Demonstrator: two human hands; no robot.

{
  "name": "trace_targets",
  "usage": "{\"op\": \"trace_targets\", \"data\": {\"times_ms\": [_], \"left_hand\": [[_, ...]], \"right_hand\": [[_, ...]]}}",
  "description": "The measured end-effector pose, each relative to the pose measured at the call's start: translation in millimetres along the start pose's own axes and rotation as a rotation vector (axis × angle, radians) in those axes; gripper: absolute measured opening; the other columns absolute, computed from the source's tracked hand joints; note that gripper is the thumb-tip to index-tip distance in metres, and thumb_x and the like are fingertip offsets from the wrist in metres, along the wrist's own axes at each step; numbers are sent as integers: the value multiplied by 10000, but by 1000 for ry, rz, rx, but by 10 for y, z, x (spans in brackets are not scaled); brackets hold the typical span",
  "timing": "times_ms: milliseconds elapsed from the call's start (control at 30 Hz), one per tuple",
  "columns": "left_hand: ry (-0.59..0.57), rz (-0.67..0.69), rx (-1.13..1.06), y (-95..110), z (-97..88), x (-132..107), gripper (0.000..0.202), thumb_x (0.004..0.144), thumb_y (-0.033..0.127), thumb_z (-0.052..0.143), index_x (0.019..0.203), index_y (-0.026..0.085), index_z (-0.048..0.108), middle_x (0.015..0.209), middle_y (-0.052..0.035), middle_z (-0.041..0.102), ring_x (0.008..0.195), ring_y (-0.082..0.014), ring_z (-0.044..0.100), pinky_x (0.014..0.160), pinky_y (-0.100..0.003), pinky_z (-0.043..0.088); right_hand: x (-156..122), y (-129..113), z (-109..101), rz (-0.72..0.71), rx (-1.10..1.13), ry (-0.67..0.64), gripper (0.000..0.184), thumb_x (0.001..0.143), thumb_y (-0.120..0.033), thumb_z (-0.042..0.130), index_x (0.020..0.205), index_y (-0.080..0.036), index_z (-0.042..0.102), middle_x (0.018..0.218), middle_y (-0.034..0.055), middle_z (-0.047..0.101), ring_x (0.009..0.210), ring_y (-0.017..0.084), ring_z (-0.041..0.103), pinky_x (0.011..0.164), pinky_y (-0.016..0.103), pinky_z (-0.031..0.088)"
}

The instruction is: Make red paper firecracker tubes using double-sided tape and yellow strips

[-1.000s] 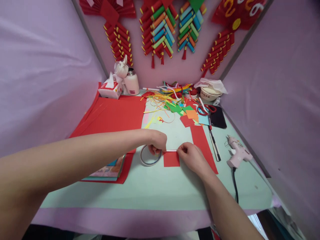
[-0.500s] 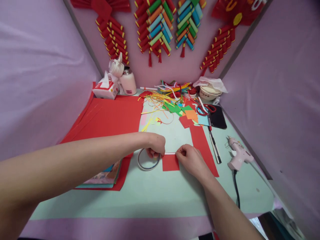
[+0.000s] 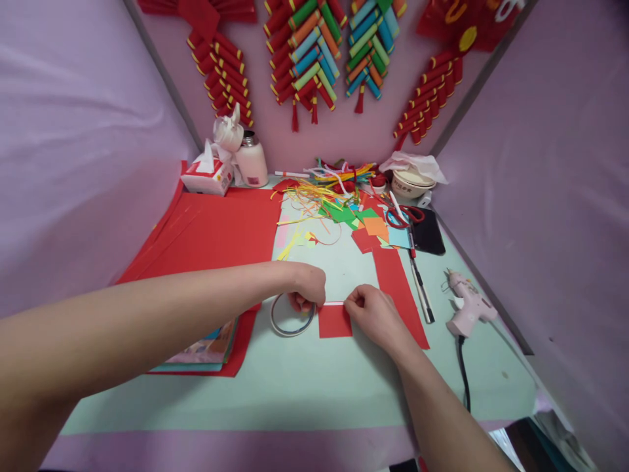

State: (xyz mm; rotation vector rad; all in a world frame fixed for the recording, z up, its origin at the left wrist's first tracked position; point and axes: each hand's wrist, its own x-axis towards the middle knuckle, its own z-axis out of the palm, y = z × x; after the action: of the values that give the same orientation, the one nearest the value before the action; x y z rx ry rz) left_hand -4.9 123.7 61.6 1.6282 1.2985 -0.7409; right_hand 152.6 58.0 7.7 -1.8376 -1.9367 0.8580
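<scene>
Tape roll (image 3: 291, 333): on the bench (image 3: 295, 400), nine o'clock of the red paper (image 3: 335, 324). Left hand (image 3: 308, 284): eleven o'clock, fingers curled by the roll; grip hidden. White strip (image 3: 334, 303): along the paper's twelve o'clock edge. Right hand (image 3: 371, 308): one o'clock, pinching the strip's end. Change: virtually none since half a second ago; probably careful aligning.

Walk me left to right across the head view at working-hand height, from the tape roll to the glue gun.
Tape roll → small red paper → right hand → pen → pink glue gun.
</scene>
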Motion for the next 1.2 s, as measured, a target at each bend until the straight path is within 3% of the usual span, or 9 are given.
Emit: {"op": "trace_targets", "data": {"times_ms": [867, 1000, 1200], "left_hand": [[11, -24, 60, -21, 45, 202, 217, 674, 174, 611, 483, 152, 508, 415, -12, 511, 465, -142, 530, 567, -274, 531], [23, -33, 101, 22, 52, 168, 237, 666, 180, 614, 462, 153, 494, 395, -14, 492, 469, -159, 534, 587, -310, 536], [58, -18, 141, 44, 86, 88, 205, 665, 134, 583, 481, 153, 494, 380, -1, 474, 431, -137, 499, 528, -276, 521]], "right_hand": [[48, -46, 27, 43, -112, -20, 122, 720, -174, 498, 599, -189, 510, 635, -23, 604, 591, 108, 459, 644, 261, 256], [74, -83, 47, 67, -185, -33, 95, 710, -187, 521, 617, -190, 505, 629, -28, 593, 601, 112, 453, 648, 274, 237], [58, -75, 33, 86, -177, 27, 48, 714, -184, 510, 670, -200, 520, 649, -22, 592, 611, 129, 473, 621, 268, 255]]}}
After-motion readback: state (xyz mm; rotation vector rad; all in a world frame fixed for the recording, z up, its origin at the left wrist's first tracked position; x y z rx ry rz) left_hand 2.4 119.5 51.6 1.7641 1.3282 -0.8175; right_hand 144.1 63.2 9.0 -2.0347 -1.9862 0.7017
